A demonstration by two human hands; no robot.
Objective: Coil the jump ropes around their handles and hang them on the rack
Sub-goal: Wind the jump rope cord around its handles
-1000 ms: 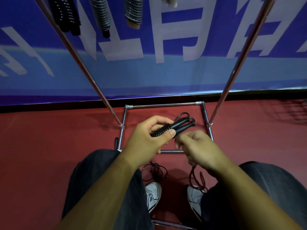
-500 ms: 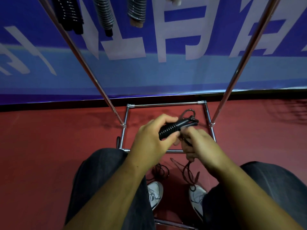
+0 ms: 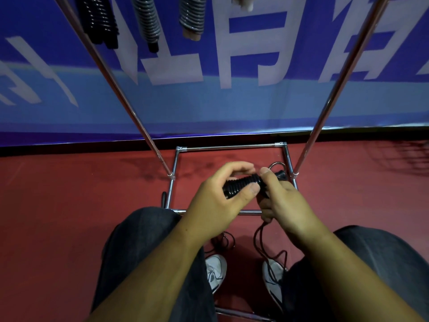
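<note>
My left hand point(image 3: 216, 203) grips a pair of black jump rope handles point(image 3: 243, 184), whose left part is wrapped in tight coils of black rope. My right hand point(image 3: 285, 203) pinches the rope against the handles just right of the coils. A small wire loop shows past my right thumb. The loose black rope point(image 3: 262, 242) hangs from my right hand down to the floor between my shoes. The chrome rack point(image 3: 139, 119) stands in front of me. Three coiled ropes hang from its top: a black one point(image 3: 99, 22), a grey one point(image 3: 147, 22) and a grey one with a tan handle point(image 3: 191, 17).
The rack's base frame point(image 3: 229, 147) lies on the red floor under my hands, with its right upright point(image 3: 329, 103) slanting up. A blue banner wall stands behind it. My knees and white shoes point(image 3: 216, 270) are below. More black rope point(image 3: 226, 240) lies near the left shoe.
The coils have spread further along the handles. My right hand has come up from below the handles to their right end, and the loose rope on the floor has shortened and shifted.
</note>
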